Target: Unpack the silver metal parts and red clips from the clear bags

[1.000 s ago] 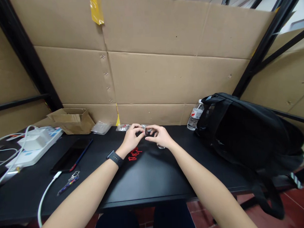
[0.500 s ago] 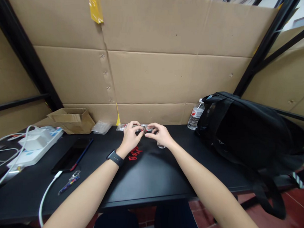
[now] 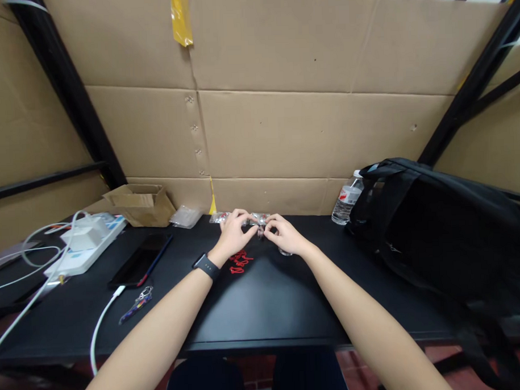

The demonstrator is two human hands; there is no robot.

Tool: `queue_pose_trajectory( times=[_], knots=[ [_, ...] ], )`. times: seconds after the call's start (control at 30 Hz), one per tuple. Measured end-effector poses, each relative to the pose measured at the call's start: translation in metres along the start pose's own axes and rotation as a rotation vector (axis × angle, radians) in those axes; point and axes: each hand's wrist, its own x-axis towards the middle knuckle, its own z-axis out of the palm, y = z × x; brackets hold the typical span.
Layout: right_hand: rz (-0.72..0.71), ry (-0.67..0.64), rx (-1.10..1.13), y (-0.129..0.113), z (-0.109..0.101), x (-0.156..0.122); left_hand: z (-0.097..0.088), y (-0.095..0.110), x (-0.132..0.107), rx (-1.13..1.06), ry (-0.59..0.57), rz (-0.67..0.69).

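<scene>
Between my two hands, over the back middle of the black table (image 3: 264, 308), is a small dark, shiny round piece (image 3: 260, 233); it is too small to name. My left hand (image 3: 236, 235), with a dark watch on the wrist, pinches it from the left with thumb and fingers. From the right, the closed thumb and fingertips of my right hand (image 3: 286, 235) grip it too. A tangle of red cord (image 3: 241, 263) lies just below my left hand. Partly hidden under my right hand is a clear round item (image 3: 285, 252). Small clear packets (image 3: 261, 218) lie behind the fingers.
At left are a white power strip (image 3: 85, 252) with cables, a phone (image 3: 140, 262), a keychain (image 3: 136, 305), a small cardboard box (image 3: 143, 205) and a clear plastic bag (image 3: 186, 216). A water bottle (image 3: 346, 199) and a black backpack (image 3: 432, 240) stand right. Cardboard (image 3: 261, 126) walls the back.
The view has shifted, so the whole scene sits a little further right. The round piece is slightly lower between my fingertips, and both hands remain around it.
</scene>
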Motion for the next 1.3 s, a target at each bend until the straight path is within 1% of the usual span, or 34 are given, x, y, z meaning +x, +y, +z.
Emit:
queue_pose_trajectory(
  times=[0.03,0.1,0.17,0.23,0.33,0.43,0.5,0.63,0.73,0.8,0.83,0.87,0.9,0.93,1.0,1.07,1.1,1.13,1.2,1.3],
  knots=[
    [-0.035,-0.021,-0.066,0.001,-0.002,-0.001,-0.006,-0.007,0.003,0.044,0.036,-0.079],
    [-0.081,-0.07,-0.149,0.003,-0.008,-0.002,-0.021,-0.029,0.007,0.166,0.12,-0.254],
    [-0.075,-0.1,-0.162,0.002,-0.012,-0.002,-0.039,-0.058,0.009,0.307,0.206,-0.42],
    [-0.054,-0.102,-0.16,0.001,-0.015,-0.002,-0.054,-0.087,0.007,0.397,0.285,-0.565],
    [-0.029,-0.095,-0.154,-0.002,-0.018,-0.002,-0.066,-0.121,0.001,0.427,0.337,-0.729],
    [-0.031,-0.096,-0.155,-0.001,-0.018,-0.002,-0.066,-0.137,-0.003,0.354,0.367,-0.857],
    [-0.034,-0.095,-0.159,0.001,-0.018,-0.001,-0.065,-0.14,-0.004,0.307,0.395,-0.875],
    [-0.03,-0.083,-0.162,0.002,-0.02,-0.001,-0.072,-0.136,-0.005,0.287,0.53,-0.778],
    [-0.035,-0.064,-0.168,0.0,-0.023,-0.001,-0.078,-0.127,-0.003,0.286,0.583,-0.715],
    [-0.02,-0.064,-0.171,-0.001,-0.026,-0.002,-0.075,-0.114,0.002,0.284,0.605,-0.657],
    [-0.011,-0.068,-0.172,-0.001,-0.027,-0.002,-0.07,-0.105,0.005,0.277,0.605,-0.605],
    [-0.004,-0.074,-0.174,-0.001,-0.027,-0.002,-0.064,-0.094,0.007,0.27,0.598,-0.542],
    [0.001,-0.077,-0.178,-0.001,-0.028,-0.002,-0.056,-0.082,0.009,0.257,0.579,-0.44],
    [0.003,-0.08,-0.182,-0.001,-0.028,-0.002,-0.046,-0.068,0.009,0.242,0.529,-0.334],
    [0.005,-0.087,-0.19,0.0,-0.029,-0.002,-0.025,-0.043,0.007,0.227,0.369,-0.164],
    [0.007,-0.108,-0.189,0.0,-0.028,-0.002,-0.005,-0.022,0.001,0.238,0.182,-0.049],
    [0.007,-0.122,-0.184,0.0,-0.026,-0.002,0.003,-0.015,-0.003,0.244,0.113,-0.014],
    [0.004,-0.14,-0.179,0.0,-0.025,-0.002,0.01,-0.011,-0.006,0.246,0.057,0.01],
    [-0.011,-0.173,-0.171,-0.001,-0.021,-0.003,0.019,-0.009,-0.011,0.244,-0.025,0.032],
    [-0.04,-0.226,-0.161,-0.002,-0.016,-0.004,0.023,-0.016,-0.013,0.223,-0.13,0.039]
  ],
)
